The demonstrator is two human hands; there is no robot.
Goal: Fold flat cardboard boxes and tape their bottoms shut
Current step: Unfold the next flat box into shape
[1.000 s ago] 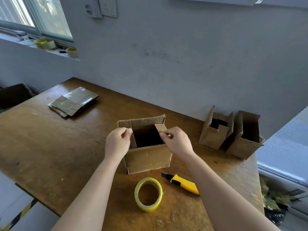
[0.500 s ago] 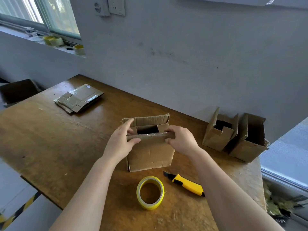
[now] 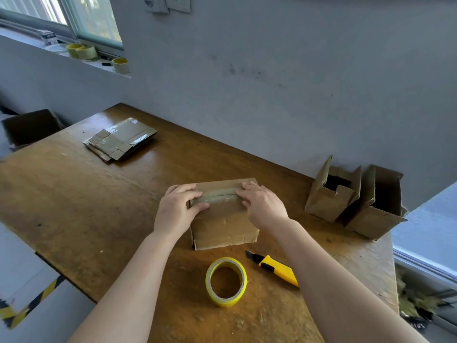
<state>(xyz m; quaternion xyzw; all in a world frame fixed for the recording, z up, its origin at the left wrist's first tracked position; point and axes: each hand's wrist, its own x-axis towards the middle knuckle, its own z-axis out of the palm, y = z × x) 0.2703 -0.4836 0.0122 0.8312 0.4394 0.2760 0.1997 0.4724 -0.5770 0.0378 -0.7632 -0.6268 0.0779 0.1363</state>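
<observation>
A small cardboard box (image 3: pixel 223 227) stands on the wooden table (image 3: pixel 74 201) with its two long flaps folded down and meeting in a seam with old tape along it. My left hand (image 3: pixel 176 211) presses on the left end of the seam, fingers on the far flap and thumb on the near one. My right hand (image 3: pixel 262 206) lies flat on the right end of the seam. A yellow tape roll (image 3: pixel 226 280) lies in front of the box, and a yellow utility knife (image 3: pixel 278 269) lies to its right.
A stack of flat cardboard boxes (image 3: pixel 121 138) lies at the table's far left. Two folded open boxes (image 3: pixel 331 194) (image 3: pixel 378 209) stand at the right edge against the wall. More tape rolls (image 3: pixel 81 51) sit on the window sill. A dark box (image 3: pixel 29 127) stands beyond the table's left end.
The box's short flaps went in, then both hands folded the near and far long flaps down. The box top, open a second ago, is now closed under my hands.
</observation>
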